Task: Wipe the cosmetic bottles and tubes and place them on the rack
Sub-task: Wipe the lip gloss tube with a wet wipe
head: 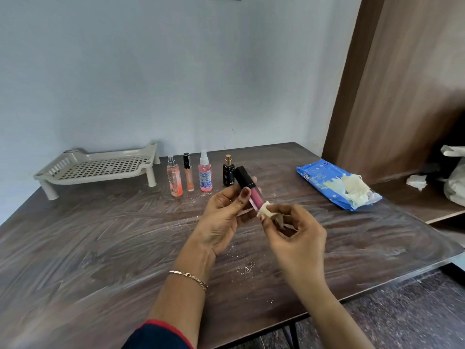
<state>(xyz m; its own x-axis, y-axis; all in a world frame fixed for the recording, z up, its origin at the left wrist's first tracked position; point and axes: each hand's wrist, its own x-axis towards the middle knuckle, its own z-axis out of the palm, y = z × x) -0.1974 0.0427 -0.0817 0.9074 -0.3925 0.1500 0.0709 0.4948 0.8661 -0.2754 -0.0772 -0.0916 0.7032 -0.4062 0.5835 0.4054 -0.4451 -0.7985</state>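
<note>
Count: four cosmetics stand in one row on the table: peach spray bottle, slim black-capped tube, pink spray bottle, black gold-capped bottle. One rack sits far left, beside the wall. One wipe pack lies near the right edge. A fifth item, the pink gloss tube, is held just before the row. The left hand grips it, fingers curled. The right hand pinches a wipe wad against its lower end. We note wide tabletop between row and near edge.
</note>
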